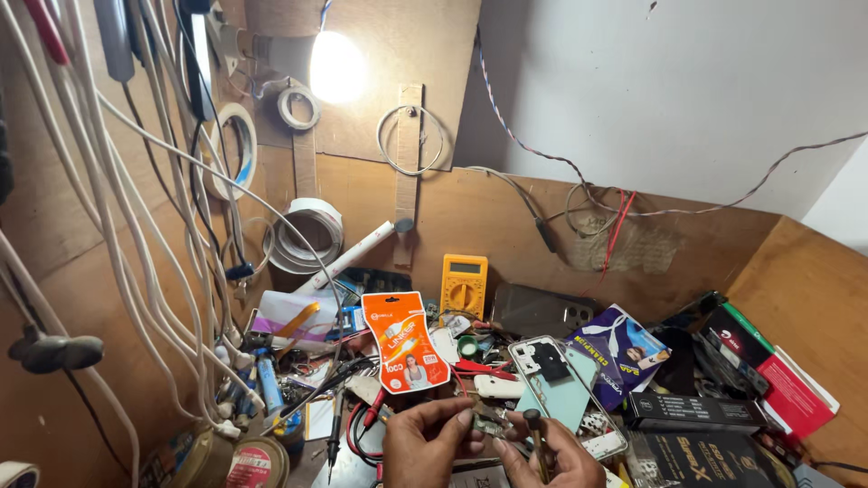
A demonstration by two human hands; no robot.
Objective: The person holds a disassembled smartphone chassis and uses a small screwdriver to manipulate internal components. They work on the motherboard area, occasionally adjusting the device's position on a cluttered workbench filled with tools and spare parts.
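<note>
At the bottom centre my left hand point(427, 441) pinches a small green circuit board point(489, 422) between thumb and fingers. My right hand point(551, 456) is just to its right, holding a thin tool with a dark round handle point(533, 421), and its fingers touch the board's edge. Behind the hands lie an orange accessory packet point(404, 341), a pale green phone back point(562, 384) in a clear frame, and red and black probe leads point(366, 420).
A yellow multimeter point(464, 285) leans on the wooden back wall. White cables point(136, 235) hang at left, with tape rolls point(307, 237) and a lit bulb point(336, 66) above. Boxes point(768, 370) are stacked at right; tape rolls point(253, 463) sit bottom left.
</note>
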